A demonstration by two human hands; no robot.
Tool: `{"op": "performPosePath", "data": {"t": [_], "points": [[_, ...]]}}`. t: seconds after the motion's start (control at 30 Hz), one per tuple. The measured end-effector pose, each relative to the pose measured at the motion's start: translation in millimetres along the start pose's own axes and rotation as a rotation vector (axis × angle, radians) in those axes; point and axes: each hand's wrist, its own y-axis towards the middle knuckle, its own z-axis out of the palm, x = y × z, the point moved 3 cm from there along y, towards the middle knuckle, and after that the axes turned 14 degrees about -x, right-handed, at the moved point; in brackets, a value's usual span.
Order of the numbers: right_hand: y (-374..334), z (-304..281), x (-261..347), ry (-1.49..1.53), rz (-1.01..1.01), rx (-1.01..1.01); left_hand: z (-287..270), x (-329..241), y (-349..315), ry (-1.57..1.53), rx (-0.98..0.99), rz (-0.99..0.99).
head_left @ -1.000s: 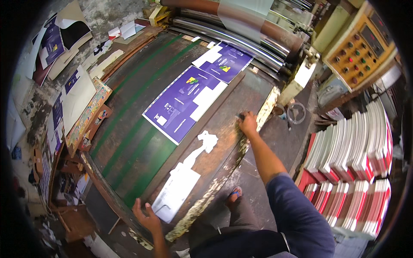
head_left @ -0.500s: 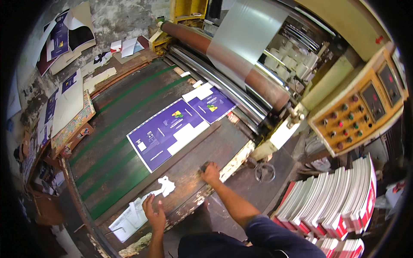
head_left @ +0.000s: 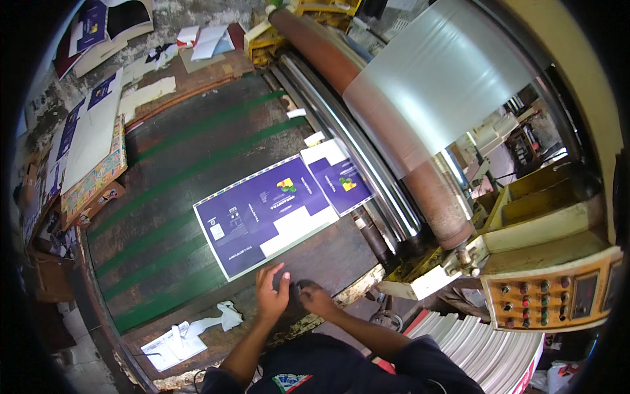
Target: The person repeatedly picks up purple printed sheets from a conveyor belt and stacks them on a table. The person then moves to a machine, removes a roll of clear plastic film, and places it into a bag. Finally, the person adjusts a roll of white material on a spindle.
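Observation:
My left hand hovers by the near edge of a printed purple and white sheet, its fingers stretched out and nothing seen in them. To its right, my right hand is closed at the table's near side, its fingers round something small and dark that I cannot make out. The sheet lies flat on the feed table, which has green bands across it. A second purple sheet lies beyond it, its far end at the shiny metal roller.
A clear film runs over a brown roller. A control panel with buttons stands at right, above stacked sheets. White papers and a crumpled white scrap lie near left. More printed sheets are piled far left.
My left hand has moved right and forward, from beside the white scrap to the sheet's near edge. My right hand stays near the table's front edge. The view has shifted.

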Motion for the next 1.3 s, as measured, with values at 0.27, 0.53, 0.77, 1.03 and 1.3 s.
{"op": "performPosePath", "data": {"t": [0.27, 0.53, 0.77, 1.03, 1.3], "points": [[93, -48, 22, 0.551, 0.693, -0.053, 65, 52, -10, -0.317, 0.215, -0.583], [139, -26, 45, 0.513, 0.526, -0.131, 66, 66, 36, -0.267, 0.087, -0.630], [161, -31, 74, 0.478, 0.419, -0.092, 54, 71, 49, -0.283, 0.034, -0.596], [171, -25, 75, 0.511, 0.354, -0.074, 52, 68, 61, -0.354, 0.011, -0.611], [164, -31, 57, 0.560, 0.450, -0.131, 72, 66, 62, -0.304, 0.068, -0.588]]}}
